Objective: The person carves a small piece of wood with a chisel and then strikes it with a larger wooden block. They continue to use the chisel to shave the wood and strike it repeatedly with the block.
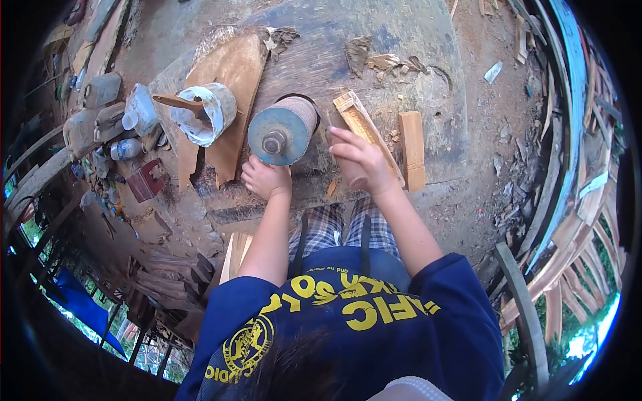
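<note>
A drum-shaped roller (pixel 273 135) with a blue-grey round end and a central bolt stands on the worn board. My left hand (pixel 266 179) touches its lower edge, with the fingers curled against it. To the right of the roller, my right hand (pixel 361 159) is raised with its fingers apart, slightly blurred, holding nothing visible. Just beyond my right hand lies a wooden piece (pixel 368 127) with a yellowish, rough inner face. Beside that, a short wooden block (pixel 412 150) lies lengthwise. A white bucket (pixel 224 107) with a brown wooden handle across its opening sits left of the roller.
Under the bucket is a flat brown board (pixel 234 67). Plastic jugs (pixel 103 89) and a bottle (pixel 126 149) lie at the left, near a dark red box (pixel 147 180). Crumpled scraps (pixel 359 55) lie on the worn board (pixel 401 33). Wood strips line the right edge.
</note>
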### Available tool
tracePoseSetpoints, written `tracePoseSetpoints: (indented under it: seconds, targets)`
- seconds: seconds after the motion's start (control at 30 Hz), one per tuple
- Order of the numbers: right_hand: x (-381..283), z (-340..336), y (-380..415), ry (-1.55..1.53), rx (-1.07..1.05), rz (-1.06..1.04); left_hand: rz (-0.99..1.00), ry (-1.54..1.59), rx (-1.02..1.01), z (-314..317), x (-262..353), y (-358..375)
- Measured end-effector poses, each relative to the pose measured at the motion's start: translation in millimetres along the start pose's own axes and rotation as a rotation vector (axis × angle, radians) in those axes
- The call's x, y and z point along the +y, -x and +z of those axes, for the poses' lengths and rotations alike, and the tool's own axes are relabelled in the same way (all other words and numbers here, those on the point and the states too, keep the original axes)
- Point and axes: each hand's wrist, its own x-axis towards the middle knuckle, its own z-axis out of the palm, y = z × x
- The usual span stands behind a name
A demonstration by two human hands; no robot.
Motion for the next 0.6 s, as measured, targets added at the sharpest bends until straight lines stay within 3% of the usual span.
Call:
tracePoseSetpoints:
  seconds: [0.17, 0.3, 0.37, 0.6]
  targets:
    - [-14, 19, 5, 0.128, -0.031, -0.016, 0.001, 0.013, 0.002, 1, -2, 0]
    - [-15, 21, -25, 0.032, 0.184, 0.081, 0.001, 0.009, -0.011, -2, 0, -1]
    - [-22, -6, -53, -0.369, 0.104, 0.717, 0.018, 0.015, 0.012, -2, 0, 0]
    - [0, -24, -92, -0.547, 0.162, 0.942, 0.007, 0.007, 0.027, 0, 0, 1]
